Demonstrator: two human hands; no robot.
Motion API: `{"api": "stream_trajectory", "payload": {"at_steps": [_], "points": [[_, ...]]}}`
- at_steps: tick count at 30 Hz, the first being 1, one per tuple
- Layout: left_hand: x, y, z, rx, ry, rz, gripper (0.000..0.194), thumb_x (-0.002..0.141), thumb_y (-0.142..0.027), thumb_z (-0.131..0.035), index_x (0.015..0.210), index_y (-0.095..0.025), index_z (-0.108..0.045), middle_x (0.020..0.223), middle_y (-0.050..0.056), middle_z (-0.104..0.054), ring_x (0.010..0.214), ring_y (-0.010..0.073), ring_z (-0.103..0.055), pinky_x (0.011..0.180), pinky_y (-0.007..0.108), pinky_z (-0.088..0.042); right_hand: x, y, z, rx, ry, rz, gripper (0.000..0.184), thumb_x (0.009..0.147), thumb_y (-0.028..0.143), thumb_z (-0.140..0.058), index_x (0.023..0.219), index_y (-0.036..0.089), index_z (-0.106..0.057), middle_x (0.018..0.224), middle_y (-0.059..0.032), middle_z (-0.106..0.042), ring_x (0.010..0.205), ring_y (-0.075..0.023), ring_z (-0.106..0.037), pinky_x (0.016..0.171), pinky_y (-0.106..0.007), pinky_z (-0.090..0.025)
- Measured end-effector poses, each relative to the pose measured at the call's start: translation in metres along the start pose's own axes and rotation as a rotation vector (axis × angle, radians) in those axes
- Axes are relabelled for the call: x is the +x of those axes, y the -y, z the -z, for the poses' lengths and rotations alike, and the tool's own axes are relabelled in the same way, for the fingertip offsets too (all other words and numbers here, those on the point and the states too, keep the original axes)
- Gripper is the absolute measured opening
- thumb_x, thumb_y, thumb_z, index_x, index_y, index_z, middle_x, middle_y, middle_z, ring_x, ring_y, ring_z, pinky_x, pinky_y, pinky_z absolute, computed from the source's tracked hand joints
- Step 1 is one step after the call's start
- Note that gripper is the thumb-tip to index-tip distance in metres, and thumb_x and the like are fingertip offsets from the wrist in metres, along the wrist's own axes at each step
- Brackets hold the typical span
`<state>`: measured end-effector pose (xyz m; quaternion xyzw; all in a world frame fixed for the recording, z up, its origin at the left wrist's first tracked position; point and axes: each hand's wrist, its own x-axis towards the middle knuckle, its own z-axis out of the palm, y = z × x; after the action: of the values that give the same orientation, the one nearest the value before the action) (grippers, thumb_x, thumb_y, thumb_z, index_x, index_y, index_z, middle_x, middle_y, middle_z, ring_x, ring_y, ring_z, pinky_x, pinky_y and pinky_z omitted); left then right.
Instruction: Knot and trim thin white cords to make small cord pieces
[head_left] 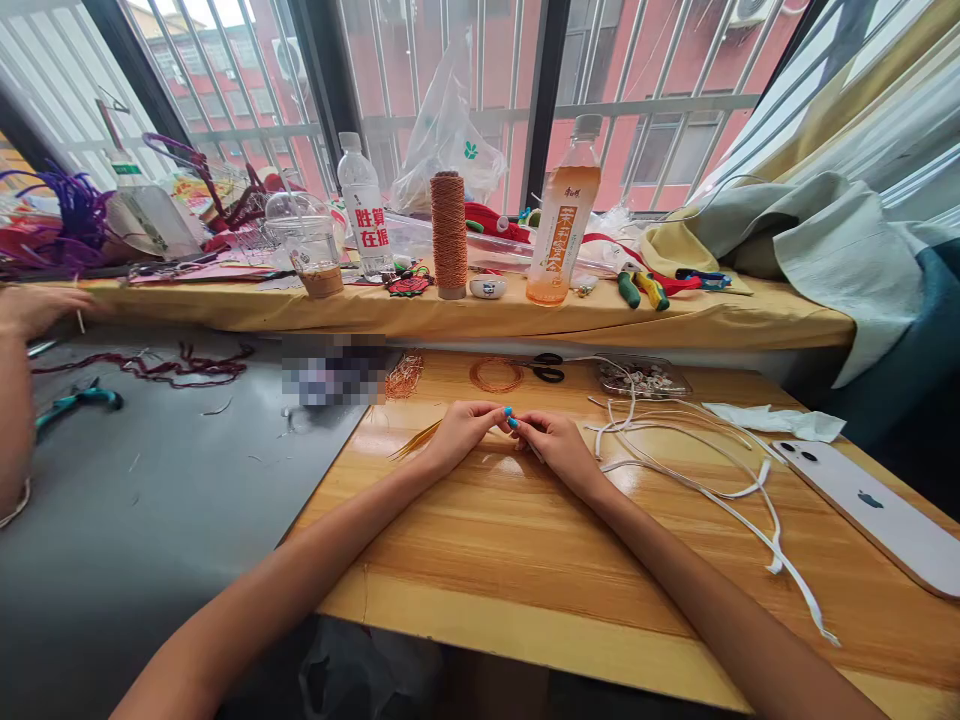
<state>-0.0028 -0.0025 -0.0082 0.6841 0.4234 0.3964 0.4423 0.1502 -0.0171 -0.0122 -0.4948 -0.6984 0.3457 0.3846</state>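
My left hand (466, 428) and my right hand (556, 444) meet over the wooden table (525, 560), fingertips pinched together around something small between them. A thin bundle of copper wire strands (415, 442) trails out to the left of my left hand. What the fingertips pinch is too small to name. A coil of copper wire (496, 374) and black-handled scissors (547, 368) lie just beyond my hands. White flat cords (697, 480) spread across the table to the right of my right hand.
A white phone (874, 510) lies face down at the right edge. A spool of copper thread (449, 234), two bottles (562, 222), a plastic cup (311, 245) and pliers (642, 288) stand on the yellow-covered sill. Another person's hand (34, 308) works at the grey table, with teal pliers (75, 400).
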Motion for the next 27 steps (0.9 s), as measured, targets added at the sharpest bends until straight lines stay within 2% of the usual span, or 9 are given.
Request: {"api": "stream_trajectory", "payload": {"at_steps": [4,6,8,10,13,16,18,22,27], "points": [[0.002,0.004,-0.001,-0.090,-0.009,0.014,0.032,0.073,-0.040,-0.048,0.065,-0.011,-0.061,0.037,-0.007,-0.030,0.036,0.0042,-0.023,0.037,0.019,-0.016,0.001,-0.003,-0.001,-0.016,-0.122,0.064,0.026,0.072,0.036,-0.051,0.080,0.014,-0.063,0.073,-0.0050,-0.062,0.065,-0.0144,-0.053,0.059,-0.024,-0.039],[0.002,0.005,-0.001,-0.151,-0.014,0.031,0.033,0.072,-0.041,-0.049,0.065,-0.011,-0.060,0.037,-0.007,-0.030,0.035,0.0036,-0.022,0.037,0.019,-0.014,0.003,-0.006,-0.001,0.012,-0.134,0.081,0.029,0.071,0.035,-0.053,0.090,0.015,-0.062,0.085,-0.0064,-0.061,0.071,-0.0148,-0.053,0.061,-0.024,-0.040],[0.002,0.005,0.001,-0.202,-0.015,0.041,0.032,0.071,-0.040,-0.050,0.063,-0.010,-0.059,0.037,-0.007,-0.030,0.035,0.0033,-0.021,0.037,0.020,-0.013,0.005,-0.007,-0.001,0.046,-0.058,0.054,0.034,0.072,0.034,-0.051,0.098,0.015,-0.060,0.079,-0.0042,-0.061,0.064,-0.0127,-0.051,0.055,-0.023,-0.038],[0.000,0.004,0.003,-0.230,-0.007,0.043,0.029,0.070,-0.037,-0.052,0.060,-0.011,-0.058,0.036,-0.007,-0.029,0.035,0.0032,-0.021,0.038,0.020,-0.013,0.005,-0.007,-0.001,0.110,0.070,0.001,0.036,0.074,0.035,-0.047,0.102,0.015,-0.059,0.062,0.0008,-0.056,0.050,-0.0093,-0.044,0.047,-0.021,-0.033],[0.000,0.005,0.006,-0.250,0.060,0.066,0.025,0.070,-0.031,-0.053,0.056,-0.011,-0.056,0.036,-0.007,-0.024,0.036,0.0027,-0.017,0.038,0.021,-0.010,0.003,-0.005,-0.001,0.210,0.230,0.057,0.032,0.072,0.038,-0.049,0.087,0.014,-0.063,0.061,0.0025,-0.053,0.050,-0.0072,-0.039,0.047,-0.019,-0.029],[0.002,0.007,0.006,-0.258,0.129,0.079,0.023,0.071,-0.026,-0.052,0.053,-0.012,-0.054,0.037,-0.006,-0.024,0.036,0.0029,-0.016,0.039,0.022,-0.008,0.001,-0.006,-0.002,0.244,0.264,0.074,0.034,0.072,0.043,-0.050,0.079,0.013,-0.063,0.059,0.0030,-0.050,0.051,-0.0075,-0.039,0.049,-0.019,-0.029],[0.001,0.009,0.006,-0.252,0.134,0.068,0.024,0.072,-0.026,-0.052,0.051,-0.013,-0.052,0.038,-0.005,-0.025,0.036,0.0034,-0.016,0.039,0.024,-0.008,0.000,-0.008,-0.003,0.213,0.247,0.107,0.035,0.073,0.043,-0.048,0.080,0.013,-0.064,0.062,0.0020,-0.053,0.055,-0.0086,-0.042,0.053,-0.020,-0.032],[0.000,0.010,0.004,-0.248,0.097,0.055,0.025,0.072,-0.027,-0.052,0.051,-0.014,-0.048,0.040,-0.005,-0.026,0.037,0.0031,-0.017,0.038,0.024,-0.011,0.002,-0.014,-0.008,0.046,0.127,0.174,0.029,0.075,0.036,-0.048,0.078,0.013,-0.066,0.077,-0.0021,-0.060,0.073,-0.0130,-0.050,0.066,-0.021,-0.034],[0.001,0.011,0.004,-0.215,0.068,0.091,0.024,0.069,-0.028,-0.053,0.051,-0.013,-0.046,0.040,-0.006,-0.029,0.035,0.0018,-0.019,0.037,0.021,-0.010,0.006,-0.018,-0.011,-0.128,0.053,0.132,0.029,0.078,0.033,-0.046,0.078,0.014,-0.068,0.074,-0.0027,-0.061,0.070,-0.0136,-0.051,0.064,-0.021,-0.034]]}}
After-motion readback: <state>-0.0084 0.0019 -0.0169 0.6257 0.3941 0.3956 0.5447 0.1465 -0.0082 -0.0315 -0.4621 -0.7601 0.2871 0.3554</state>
